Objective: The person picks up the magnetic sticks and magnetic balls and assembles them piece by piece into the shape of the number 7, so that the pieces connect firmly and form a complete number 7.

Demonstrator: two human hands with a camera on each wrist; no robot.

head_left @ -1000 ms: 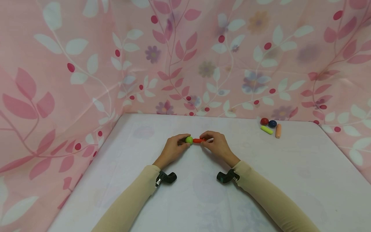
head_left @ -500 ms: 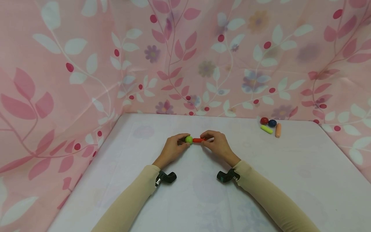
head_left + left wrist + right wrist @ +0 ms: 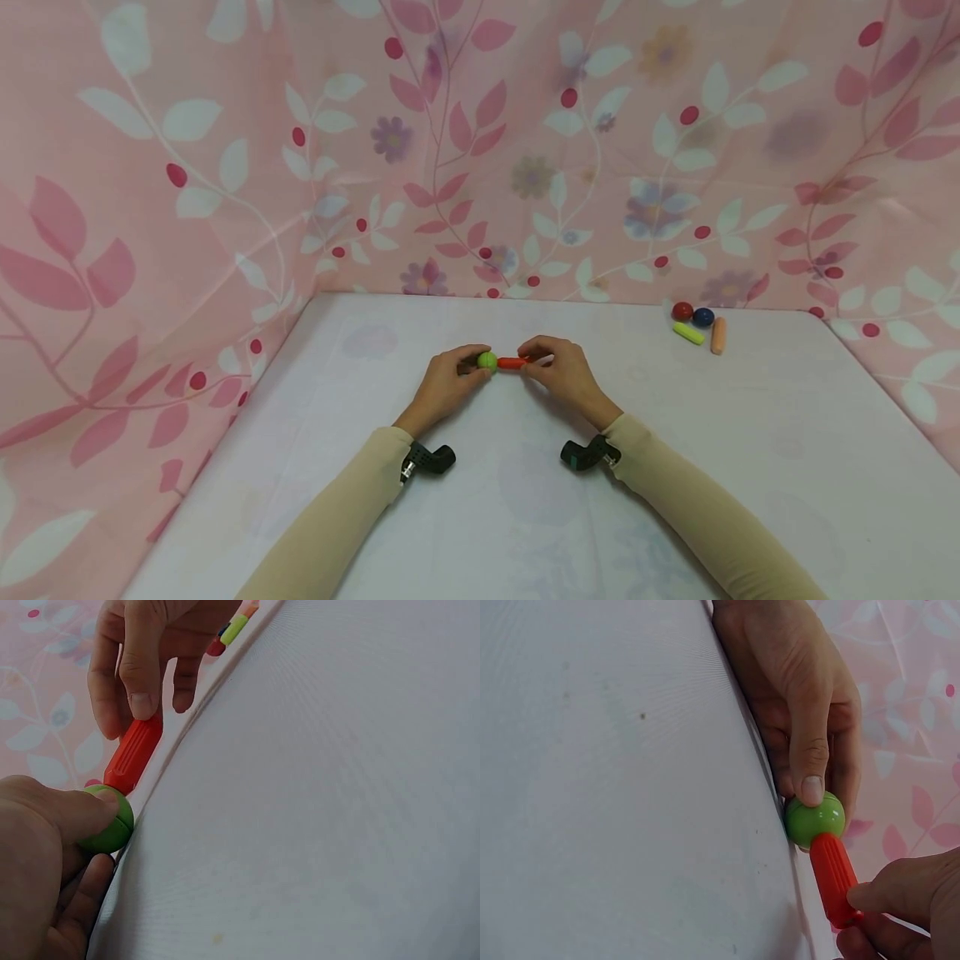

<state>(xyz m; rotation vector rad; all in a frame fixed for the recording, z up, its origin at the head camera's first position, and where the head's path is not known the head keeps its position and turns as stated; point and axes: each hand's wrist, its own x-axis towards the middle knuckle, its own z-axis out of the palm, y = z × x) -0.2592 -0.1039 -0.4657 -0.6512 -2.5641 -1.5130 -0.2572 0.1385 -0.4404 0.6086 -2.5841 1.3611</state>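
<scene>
Green ball (image 3: 487, 362) set against red stick (image 3: 512, 364)

I see the left hand (image 3: 450, 379) partly closed, pinching the green ball. Right of it lies the red stick, its left end touching. The right hand (image 3: 561, 373), also partly closed, pinches the stick's other end. I can't tell whether either piece rests on the worktop (image 3: 510, 517). I'd judge the step in hand as lining the pair up; the next move calls for steady pressure. Farther right sit a red ball (image 3: 682, 311), blue ball (image 3: 703, 317), lime stick (image 3: 687, 333) and orange stick (image 3: 718, 336).
</scene>
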